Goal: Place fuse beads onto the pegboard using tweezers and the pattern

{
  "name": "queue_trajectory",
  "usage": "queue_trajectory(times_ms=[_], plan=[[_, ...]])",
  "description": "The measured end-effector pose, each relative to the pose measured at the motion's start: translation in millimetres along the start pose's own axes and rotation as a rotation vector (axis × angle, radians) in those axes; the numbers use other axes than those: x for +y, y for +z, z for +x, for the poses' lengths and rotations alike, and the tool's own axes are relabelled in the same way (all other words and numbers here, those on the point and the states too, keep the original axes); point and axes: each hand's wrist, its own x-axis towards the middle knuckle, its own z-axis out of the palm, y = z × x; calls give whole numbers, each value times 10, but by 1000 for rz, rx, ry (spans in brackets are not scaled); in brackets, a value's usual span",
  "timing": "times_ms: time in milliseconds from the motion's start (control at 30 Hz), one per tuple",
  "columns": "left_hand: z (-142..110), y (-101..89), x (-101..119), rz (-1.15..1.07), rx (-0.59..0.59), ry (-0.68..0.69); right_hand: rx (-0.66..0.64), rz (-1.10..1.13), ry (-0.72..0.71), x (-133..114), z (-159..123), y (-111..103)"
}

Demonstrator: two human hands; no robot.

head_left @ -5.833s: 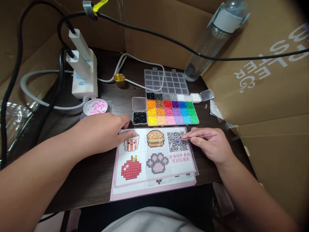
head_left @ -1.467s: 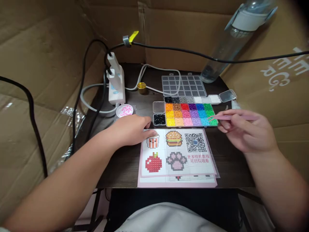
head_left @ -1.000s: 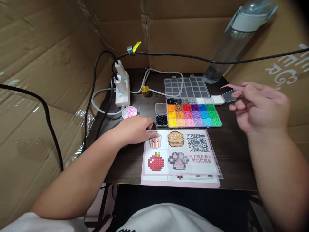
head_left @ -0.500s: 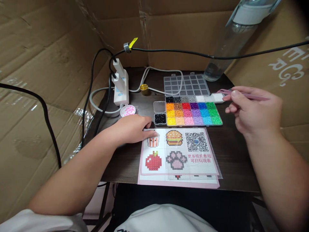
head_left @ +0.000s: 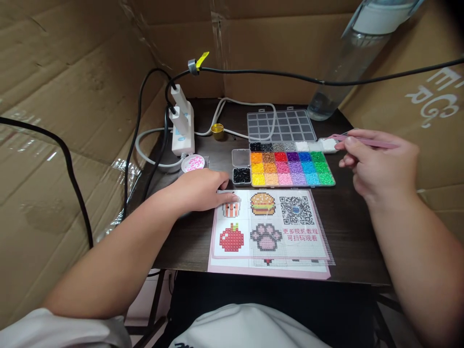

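Observation:
My right hand (head_left: 386,162) holds pink tweezers (head_left: 373,141) in closed fingers. Their tips are at the small clear box of white beads (head_left: 328,145), to the right of the bead case. My left hand (head_left: 203,191) rests at the upper left corner of the pattern sheet (head_left: 234,256). Its thumb lies stretched over the popcorn picture, apart from the bent forefinger; the other fingers are mostly hidden. A clear pegboard (head_left: 328,251) lies over the sheet, which shows a burger, an apple, a paw and a QR code. Behind it stands the bead case (head_left: 293,169) with its many colours.
A small box of black beads (head_left: 241,175) sits left of the case. A round dish of pink and white beads (head_left: 193,163), a gold cup (head_left: 217,130) and a power strip (head_left: 183,140) stand at left. A tall clear bottle (head_left: 348,72) is behind; a black cable (head_left: 253,72) crosses above.
The view has shifted slightly. My right hand with the tweezers remains by the white beads, the tweezers tilting a little. My left hand stays on the sheet's corner.

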Motion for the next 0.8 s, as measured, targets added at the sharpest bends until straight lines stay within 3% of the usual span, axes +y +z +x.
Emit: queue_trajectory(times_ms=[500,700,800], plan=[[5,2,9,15,-10,-12,15,-58,-2,3,-14,-18],[43,39,-32,1,6,-14,-39,-126,-9,32,-6,-66],[52,45,-38,-6,15,-12,14,-135,5,27,-6,-98]])
